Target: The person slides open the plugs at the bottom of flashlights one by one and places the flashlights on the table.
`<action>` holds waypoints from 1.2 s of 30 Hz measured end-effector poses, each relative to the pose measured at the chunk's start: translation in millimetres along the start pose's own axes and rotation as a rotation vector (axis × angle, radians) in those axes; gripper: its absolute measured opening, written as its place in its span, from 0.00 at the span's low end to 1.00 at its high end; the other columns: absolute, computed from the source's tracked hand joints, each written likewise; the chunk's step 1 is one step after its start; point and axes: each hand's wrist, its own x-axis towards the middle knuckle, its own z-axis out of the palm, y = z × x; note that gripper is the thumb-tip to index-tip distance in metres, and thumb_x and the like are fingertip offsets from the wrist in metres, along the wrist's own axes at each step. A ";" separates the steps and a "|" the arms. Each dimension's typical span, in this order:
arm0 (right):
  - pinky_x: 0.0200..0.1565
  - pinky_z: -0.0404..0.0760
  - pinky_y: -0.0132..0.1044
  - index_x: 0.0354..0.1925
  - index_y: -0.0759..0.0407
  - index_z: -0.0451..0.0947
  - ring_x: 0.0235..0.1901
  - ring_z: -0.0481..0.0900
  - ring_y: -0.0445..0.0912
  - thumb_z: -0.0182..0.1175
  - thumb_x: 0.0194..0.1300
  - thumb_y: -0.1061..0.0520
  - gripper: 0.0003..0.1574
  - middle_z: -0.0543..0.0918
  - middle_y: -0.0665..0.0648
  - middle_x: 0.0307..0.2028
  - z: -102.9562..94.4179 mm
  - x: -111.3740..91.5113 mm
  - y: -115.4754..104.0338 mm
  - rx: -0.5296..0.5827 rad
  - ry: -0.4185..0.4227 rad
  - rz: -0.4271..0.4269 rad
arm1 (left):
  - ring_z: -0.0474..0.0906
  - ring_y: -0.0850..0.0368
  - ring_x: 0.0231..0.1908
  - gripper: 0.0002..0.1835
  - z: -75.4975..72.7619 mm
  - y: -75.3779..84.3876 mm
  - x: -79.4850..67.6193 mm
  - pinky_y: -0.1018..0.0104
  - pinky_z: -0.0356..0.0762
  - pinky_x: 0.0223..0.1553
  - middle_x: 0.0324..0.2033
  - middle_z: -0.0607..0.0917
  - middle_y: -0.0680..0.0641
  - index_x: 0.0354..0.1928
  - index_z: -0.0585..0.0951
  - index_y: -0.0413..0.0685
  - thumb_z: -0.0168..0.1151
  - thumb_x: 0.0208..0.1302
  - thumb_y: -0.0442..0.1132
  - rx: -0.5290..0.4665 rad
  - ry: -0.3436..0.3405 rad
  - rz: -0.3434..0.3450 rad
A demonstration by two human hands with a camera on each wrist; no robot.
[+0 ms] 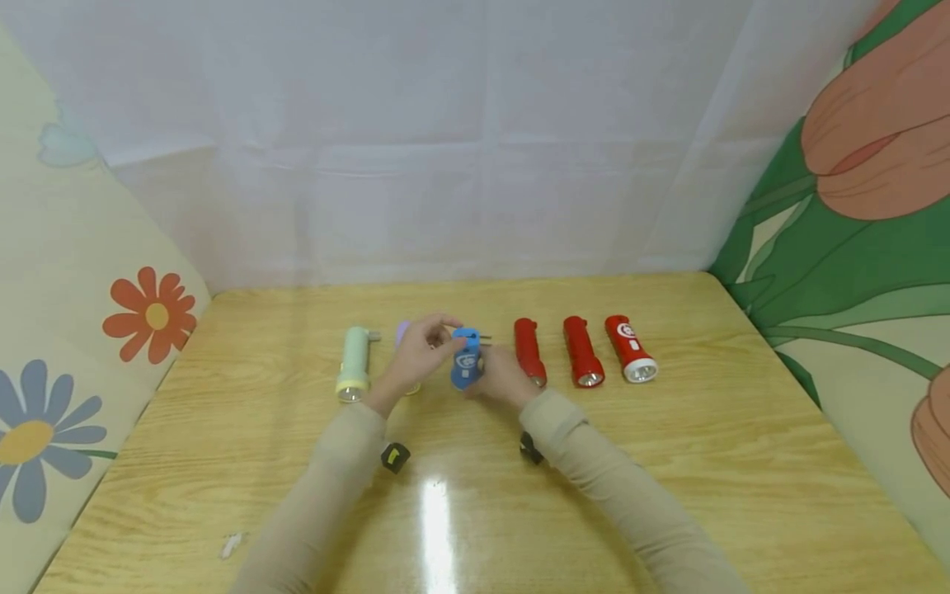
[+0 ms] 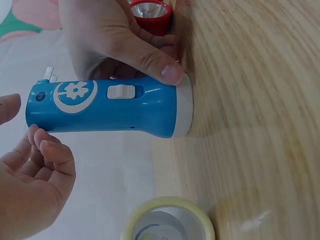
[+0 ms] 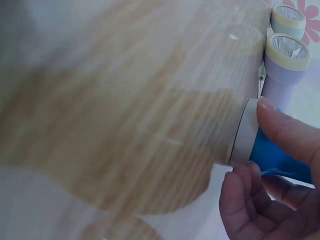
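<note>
A blue flashlight [image 1: 466,368] with a white head rim is held upright, lens down, between both hands. Metal plug prongs [image 2: 48,73] stick out from its tail end. My right hand [image 1: 501,375] grips it low, the thumb [image 2: 172,73] lying near the rim. Whether the rim touches the table cannot be told. At the tail end is my left hand [image 1: 420,355]; its loosely bent fingers [image 2: 47,147] touch the side, while the thumb [image 2: 7,108] stands apart from it in the left wrist view. Behind the left hand a purple flashlight [image 3: 287,75] is partly hidden.
Left on the wooden table [image 1: 260,429] stands a light green flashlight [image 1: 355,359] with prongs out. To the right are a red flashlight [image 1: 529,346], another red flashlight [image 1: 582,351] and a red one with a white rim [image 1: 631,351]. A white cloth [image 1: 460,206] hangs behind.
</note>
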 end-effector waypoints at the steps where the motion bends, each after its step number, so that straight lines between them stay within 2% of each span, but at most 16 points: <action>1: 0.53 0.72 0.45 0.57 0.65 0.70 0.49 0.76 0.54 0.74 0.40 0.61 0.44 0.79 0.62 0.48 0.2 -0.4 -0.3 0.004 0.004 0.000 | 0.69 0.60 0.24 0.14 0.6 -0.5 -0.1 0.72 0.69 0.26 0.22 0.75 0.48 0.45 0.77 0.33 0.62 0.57 0.31 0.007 0.012 0.021; 7: 0.55 0.71 0.46 0.58 0.65 0.68 0.52 0.74 0.55 0.74 0.40 0.60 0.46 0.77 0.63 0.51 -0.2 -1.3 -1.0 -0.039 0.011 -0.037 | 0.69 0.57 0.26 0.12 2.7 -4.1 -2.5 0.72 0.71 0.27 0.25 0.75 0.44 0.41 0.78 0.33 0.64 0.53 0.27 0.015 0.083 0.102; 12: 0.55 0.71 0.46 0.57 0.65 0.69 0.52 0.74 0.55 0.74 0.42 0.58 0.43 0.77 0.63 0.51 -1.7 -1.6 0.3 -0.069 -0.001 -0.056 | 0.73 0.49 0.35 0.14 2.3 -3.4 -5.1 0.63 0.77 0.33 0.36 0.77 0.40 0.40 0.79 0.33 0.66 0.49 0.26 -0.005 0.122 0.112; 17: 0.51 0.74 0.45 0.54 0.64 0.73 0.48 0.77 0.53 0.72 0.45 0.55 0.37 0.80 0.62 0.47 -3.1 -4.3 0.8 -0.029 0.004 -0.057 | 0.73 0.44 0.43 0.14 2.6 -2.2 -5.4 0.54 0.78 0.41 0.42 0.77 0.38 0.38 0.79 0.33 0.67 0.46 0.22 -0.071 0.087 0.100; 23: 0.50 0.74 0.44 0.53 0.62 0.74 0.46 0.78 0.52 0.71 0.46 0.55 0.35 0.81 0.60 0.45 -2.8 -6.1 0.4 -0.014 0.012 -0.047 | 0.73 0.42 0.45 0.14 5.2 -3.8 -5.3 0.55 0.78 0.42 0.43 0.77 0.34 0.37 0.79 0.29 0.66 0.45 0.20 -0.089 0.056 0.115; 30: 0.50 0.74 0.44 0.54 0.60 0.74 0.46 0.78 0.51 0.71 0.47 0.55 0.34 0.81 0.59 0.46 -2.1 -5.9 2.0 -0.019 0.007 -0.037 | 0.74 0.41 0.44 0.12 2.0 29.7 -16.3 0.57 0.79 0.41 0.41 0.77 0.33 0.36 0.77 0.25 0.63 0.46 0.18 -0.071 0.054 0.103; 34: 0.51 0.74 0.44 0.54 0.60 0.74 0.47 0.77 0.51 0.70 0.48 0.55 0.34 0.81 0.58 0.47 -1.8 -5.2 4.9 -0.017 0.000 -0.058 | 0.74 0.40 0.44 0.12 2.4 26.4 -15.0 0.60 0.79 0.41 0.42 0.77 0.32 0.36 0.77 0.25 0.63 0.46 0.18 -0.082 0.053 0.095; 36: 0.52 0.73 0.45 0.55 0.60 0.73 0.48 0.76 0.52 0.70 0.49 0.54 0.34 0.80 0.59 0.48 -2.1 -5.0 5.7 -0.011 -0.012 -0.055 | 0.74 0.41 0.44 0.12 3.5 17.7 -11.5 0.61 0.79 0.41 0.42 0.77 0.32 0.36 0.77 0.25 0.64 0.46 0.18 -0.097 0.053 0.079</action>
